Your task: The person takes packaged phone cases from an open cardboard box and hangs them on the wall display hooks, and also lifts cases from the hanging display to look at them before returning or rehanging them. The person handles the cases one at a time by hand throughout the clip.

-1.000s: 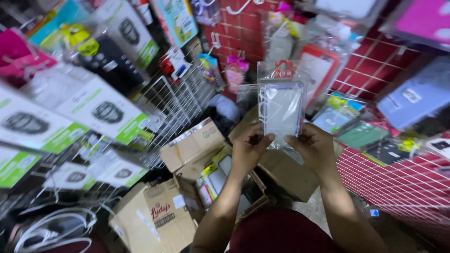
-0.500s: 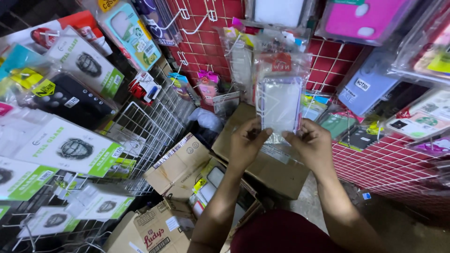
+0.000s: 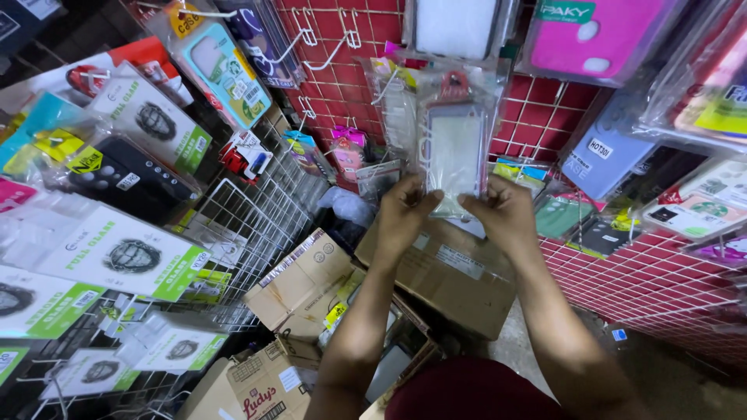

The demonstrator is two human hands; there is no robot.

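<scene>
My left hand (image 3: 403, 211) and right hand (image 3: 502, 211) cover the bottom edge of the clear phone-case packet (image 3: 454, 148). I can't tell what's inside it. Above the packet, a pink case (image 3: 595, 35) is cut off by the frame's top.

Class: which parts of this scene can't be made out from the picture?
Head view:
- Clear packet: lower edge hidden by left hand and right hand.
- Pink case: top cut off by the frame.
- Cardboard boxes: contents hidden by flaps.
- Packet's contents: blurred by glare.
</scene>
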